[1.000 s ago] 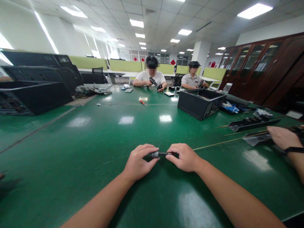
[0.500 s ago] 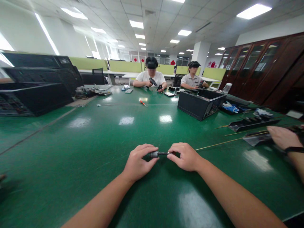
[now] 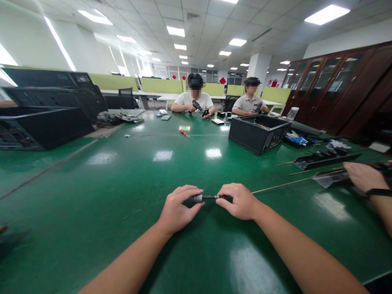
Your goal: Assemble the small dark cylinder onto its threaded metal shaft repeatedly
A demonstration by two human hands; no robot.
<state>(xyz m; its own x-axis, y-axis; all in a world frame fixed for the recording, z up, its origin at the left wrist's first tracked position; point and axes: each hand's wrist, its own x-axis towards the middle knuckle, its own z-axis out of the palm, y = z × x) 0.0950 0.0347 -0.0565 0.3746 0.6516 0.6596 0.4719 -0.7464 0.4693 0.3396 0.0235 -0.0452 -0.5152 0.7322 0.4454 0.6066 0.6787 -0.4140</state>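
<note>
Between my two hands a small tool with a grey cylinder and a thin dark shaft (image 3: 209, 197) lies level, just over the green table (image 3: 131, 179). The fingers and thumb of my left hand (image 3: 181, 207) are closed round the grey cylinder at its left end. My right hand (image 3: 238, 201) pinches the right end of the shaft, where the fingertips partly hide a small dark piece.
An orange screwdriver (image 3: 184, 132) lies further back. A black computer case (image 3: 249, 136) stands back right, another case (image 3: 45, 128) at left. Metal strips (image 3: 326, 159), thin rods and another person's hand (image 3: 364, 176) are at right. Two people (image 3: 194, 98) sit opposite.
</note>
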